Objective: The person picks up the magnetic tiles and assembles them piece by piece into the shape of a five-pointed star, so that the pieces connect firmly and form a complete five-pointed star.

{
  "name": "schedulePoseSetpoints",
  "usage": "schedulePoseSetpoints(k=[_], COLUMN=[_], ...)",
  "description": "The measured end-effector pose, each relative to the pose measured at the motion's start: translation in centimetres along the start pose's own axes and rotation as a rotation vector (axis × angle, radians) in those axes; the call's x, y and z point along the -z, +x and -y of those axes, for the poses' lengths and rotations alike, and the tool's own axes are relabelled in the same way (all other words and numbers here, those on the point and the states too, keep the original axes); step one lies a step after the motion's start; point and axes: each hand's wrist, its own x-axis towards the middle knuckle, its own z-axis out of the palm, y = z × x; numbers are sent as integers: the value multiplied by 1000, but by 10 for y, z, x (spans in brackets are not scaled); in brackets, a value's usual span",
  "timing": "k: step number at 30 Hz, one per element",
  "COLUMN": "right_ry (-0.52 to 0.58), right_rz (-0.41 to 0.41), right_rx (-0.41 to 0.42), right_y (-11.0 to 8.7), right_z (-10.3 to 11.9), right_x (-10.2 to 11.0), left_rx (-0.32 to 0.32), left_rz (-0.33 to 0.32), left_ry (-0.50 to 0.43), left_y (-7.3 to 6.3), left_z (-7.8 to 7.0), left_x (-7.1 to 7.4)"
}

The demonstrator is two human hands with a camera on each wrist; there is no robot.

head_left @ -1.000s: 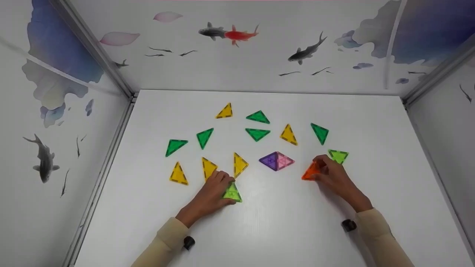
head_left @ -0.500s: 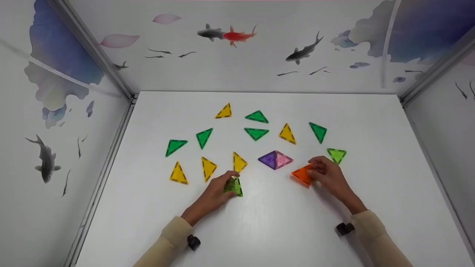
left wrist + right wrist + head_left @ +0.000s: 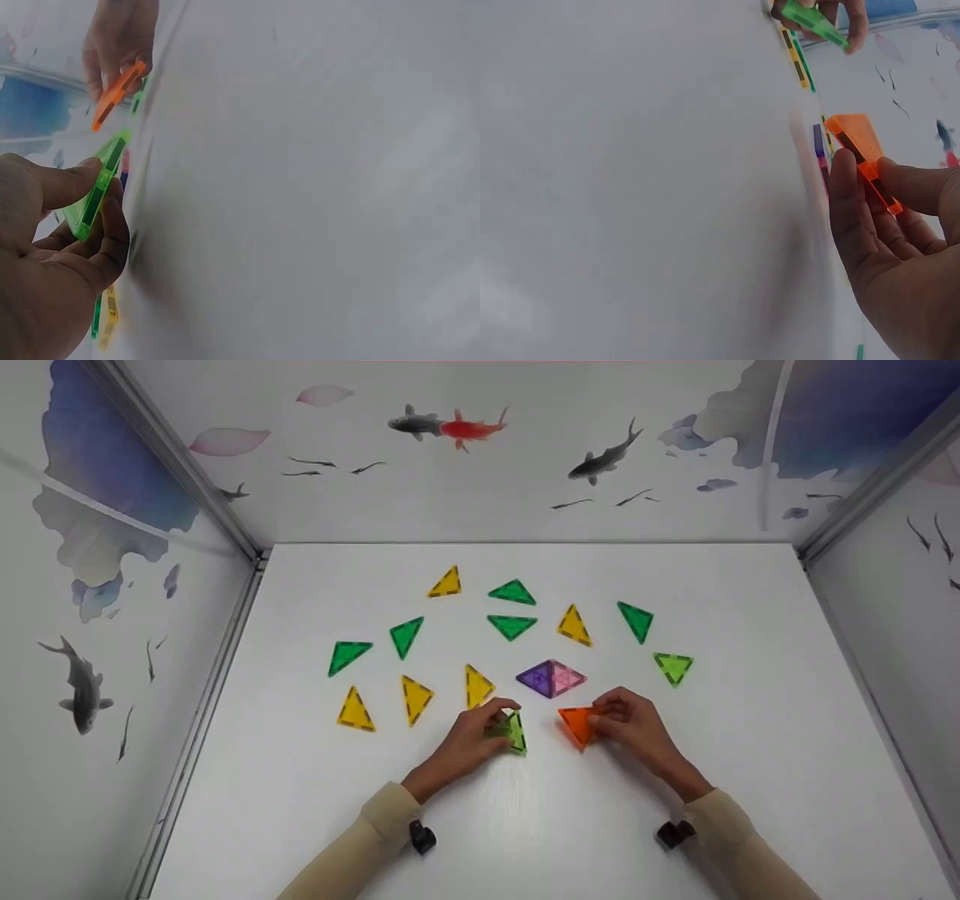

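Note:
In the head view my left hand (image 3: 472, 739) pinches a light green triangular magnetic tile (image 3: 517, 733) between thumb and fingers, held above the table. Facing it on the right, my right hand (image 3: 637, 726) pinches an orange triangular tile (image 3: 577, 724) by its right side, one corner toward me. A gap separates the two held tiles. Just beyond them lie a purple triangle (image 3: 537, 679) and a pink triangle (image 3: 566, 679), edge to edge as a diamond. The left wrist view shows the light green tile (image 3: 97, 187) tilted, its edge toward the camera.
Yellow triangles (image 3: 355, 711) and dark green triangles (image 3: 349, 657) lie scattered over the white table (image 3: 465, 840), left and behind. Another light green triangle (image 3: 673, 668) lies to the right. Printed walls (image 3: 525, 502) enclose the back and sides.
Both hands have come closer together. The left carried the light green tile rightward, lifting it off the table; the right brought the orange tile leftward and turned it.

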Motion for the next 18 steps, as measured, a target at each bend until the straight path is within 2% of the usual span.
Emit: schedulePoseSetpoints(k=[6, 18], right_ry=[39, 68], right_rz=[23, 46], right_rx=[4, 26], right_y=[-4, -5], right_z=[2, 0], right_x=[-14, -27], left_rx=[-25, 10], left_rz=[49, 81], left_ry=[-26, -49], left_y=[16, 33], left_z=[-2, -8], left_x=[-12, -19])
